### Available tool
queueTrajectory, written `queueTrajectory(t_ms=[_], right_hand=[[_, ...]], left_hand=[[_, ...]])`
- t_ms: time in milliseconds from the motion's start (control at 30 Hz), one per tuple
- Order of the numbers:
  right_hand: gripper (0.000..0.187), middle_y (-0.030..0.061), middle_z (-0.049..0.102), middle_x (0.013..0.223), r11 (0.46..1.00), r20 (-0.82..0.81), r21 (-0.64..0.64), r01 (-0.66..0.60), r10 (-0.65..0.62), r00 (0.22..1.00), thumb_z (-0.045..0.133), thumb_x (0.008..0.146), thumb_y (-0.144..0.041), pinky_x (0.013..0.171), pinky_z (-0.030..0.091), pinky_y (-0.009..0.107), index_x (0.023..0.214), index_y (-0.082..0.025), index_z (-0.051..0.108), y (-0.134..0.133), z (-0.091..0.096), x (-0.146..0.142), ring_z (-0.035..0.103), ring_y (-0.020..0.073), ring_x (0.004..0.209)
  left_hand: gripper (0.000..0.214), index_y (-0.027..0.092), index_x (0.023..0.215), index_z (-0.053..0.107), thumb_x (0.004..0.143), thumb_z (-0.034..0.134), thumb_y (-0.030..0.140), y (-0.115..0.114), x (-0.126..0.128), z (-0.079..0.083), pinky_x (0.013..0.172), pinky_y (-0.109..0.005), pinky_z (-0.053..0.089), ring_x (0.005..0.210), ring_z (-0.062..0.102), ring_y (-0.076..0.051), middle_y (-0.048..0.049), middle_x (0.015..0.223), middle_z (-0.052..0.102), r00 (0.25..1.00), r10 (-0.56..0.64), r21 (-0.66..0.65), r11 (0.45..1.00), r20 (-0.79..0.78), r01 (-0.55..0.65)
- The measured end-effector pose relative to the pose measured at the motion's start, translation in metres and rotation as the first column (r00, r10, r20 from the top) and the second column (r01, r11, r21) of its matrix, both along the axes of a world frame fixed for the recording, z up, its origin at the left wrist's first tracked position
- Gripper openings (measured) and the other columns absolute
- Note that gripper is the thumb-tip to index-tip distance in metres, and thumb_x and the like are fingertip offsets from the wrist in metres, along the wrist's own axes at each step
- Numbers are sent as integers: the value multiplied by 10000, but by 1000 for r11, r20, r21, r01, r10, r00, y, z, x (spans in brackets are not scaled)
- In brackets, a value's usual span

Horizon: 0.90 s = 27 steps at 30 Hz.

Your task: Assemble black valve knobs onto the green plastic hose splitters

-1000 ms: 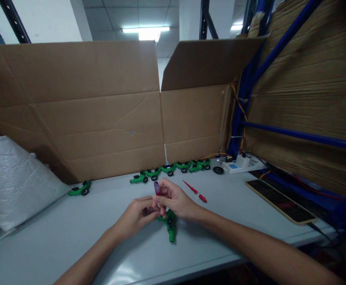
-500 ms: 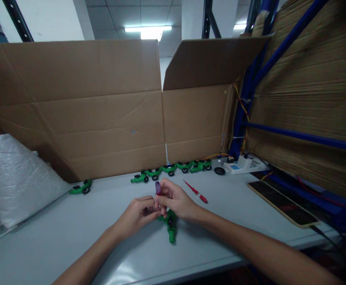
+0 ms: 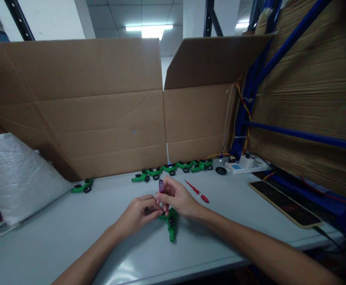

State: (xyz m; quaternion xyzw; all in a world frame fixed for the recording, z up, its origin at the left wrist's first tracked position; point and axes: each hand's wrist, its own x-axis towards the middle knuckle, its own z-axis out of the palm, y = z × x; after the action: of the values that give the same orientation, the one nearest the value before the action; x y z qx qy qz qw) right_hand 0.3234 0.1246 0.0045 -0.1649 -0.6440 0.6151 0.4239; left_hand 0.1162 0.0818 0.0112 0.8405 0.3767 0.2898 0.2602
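Observation:
A green toy vehicle (image 3: 172,227) lies on the table in front of me, its upper end partly hidden behind my fingers. My left hand (image 3: 141,213) is closed in a pinch at the toy's left side, next to a small dark part between the fingertips. Held almost upright over the same spot is a screwdriver with a purple handle (image 3: 161,186). The thumb and fingers of my right hand (image 3: 175,198) are wrapped round it; its tip is hidden by the hands. A red screwdriver (image 3: 197,191) lies just beyond my right hand.
Several green toy vehicles (image 3: 169,170) line the table's back edge, with another one (image 3: 83,186) at left beside a white wrapped bag (image 3: 21,182). Black rings (image 3: 220,170), a power strip (image 3: 244,164) and a phone (image 3: 285,204) on a cable lie right. Cardboard (image 3: 101,118) walls the back.
The purple screwdriver handle has tipped more upright and shifted slightly right with my right hand. My left hand stays at the toy. The whole view has moved a little.

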Motion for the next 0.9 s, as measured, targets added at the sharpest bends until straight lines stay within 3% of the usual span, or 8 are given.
queueTrajectory(t_ms=[233, 300, 367, 433, 500, 600, 667, 900], right_hand=[[381, -21, 665, 853, 971, -1, 113, 210, -211, 977, 607, 1016, -611, 446, 435, 236, 1003, -246, 499, 11, 3, 8, 522, 95, 477], [328, -20, 637, 821, 905, 57, 255, 341, -366, 929, 579, 1047, -553, 499, 414, 246, 966, -238, 538, 17, 4, 14, 492, 108, 525], [291, -18, 602, 774, 787, 143, 446, 427, -534, 834, 581, 1059, -478, 603, 422, 268, 907, -230, 564, 23, 3, 21, 536, 145, 632], [240, -11, 613, 753, 689, 273, 600, 406, -654, 705, 566, 1069, -410, 658, 414, 287, 920, -225, 596, 29, 2, 27, 570, 173, 679], [199, 24, 682, 808, 638, 410, 694, 333, -731, 546, 543, 1082, -364, 701, 420, 302, 987, -213, 633, 34, 1, 30, 636, 203, 740], [211, 108, 769, 1010, 646, 585, 733, 214, -758, 288, 508, 1101, -347, 770, 446, 319, 1138, -197, 652, 37, 0, 32, 730, 261, 915], [238, 146, 778, 1085, 669, 646, 723, 172, -743, 177, 494, 1105, -343, 796, 462, 331, 1215, -188, 638, 38, 0, 33, 750, 296, 992], [250, 205, 776, 1112, 703, 700, 695, 151, -710, 81, 490, 1059, -222, 832, 506, 366, 1251, -124, 617, 44, -6, 38, 760, 345, 1042]], left_hand=[[198, 193, 967, 761, 1045, 646, 335, -1, -2, 1, 759, -262, 499, 832, 632, -157, -41, 932, 690, 994, 24, 103, 995, -103, -13], [181, 201, 1011, 763, 1049, 640, 327, -1, -2, 1, 776, -274, 515, 840, 637, -160, -44, 947, 688, 995, 24, 135, 991, -102, -10], [172, 204, 1043, 760, 1053, 633, 320, -2, -2, 2, 788, -281, 527, 855, 646, -163, -50, 977, 693, 995, 24, 157, 987, -98, -8], [162, 207, 1054, 752, 1055, 630, 314, -2, -3, 2, 812, -289, 535, 894, 658, -171, -57, 1009, 700, 995, 28, 175, 985, -100, -10], [150, 210, 1049, 742, 1055, 632, 311, -2, -3, 3, 851, -304, 537, 949, 665, -187, -62, 1026, 704, 994, 33, 193, 981, -105, -12], [149, 213, 1056, 730, 1066, 615, 307, -2, -3, 5, 898, -324, 538, 1004, 667, -201, -68, 1046, 706, 993, 30, 212, 977, -116, -4], [160, 215, 1077, 725, 1077, 598, 313, -3, -2, 6, 914, -334, 541, 1020, 671, -204, -70, 1064, 710, 993, 23, 219, 976, -118, 4], [191, 217, 1172, 691, 1109, 528, 294, -5, -2, 10, 949, -356, 565, 1059, 695, -207, -75, 1134, 722, 991, 4, 287, 957, -132, 35]])
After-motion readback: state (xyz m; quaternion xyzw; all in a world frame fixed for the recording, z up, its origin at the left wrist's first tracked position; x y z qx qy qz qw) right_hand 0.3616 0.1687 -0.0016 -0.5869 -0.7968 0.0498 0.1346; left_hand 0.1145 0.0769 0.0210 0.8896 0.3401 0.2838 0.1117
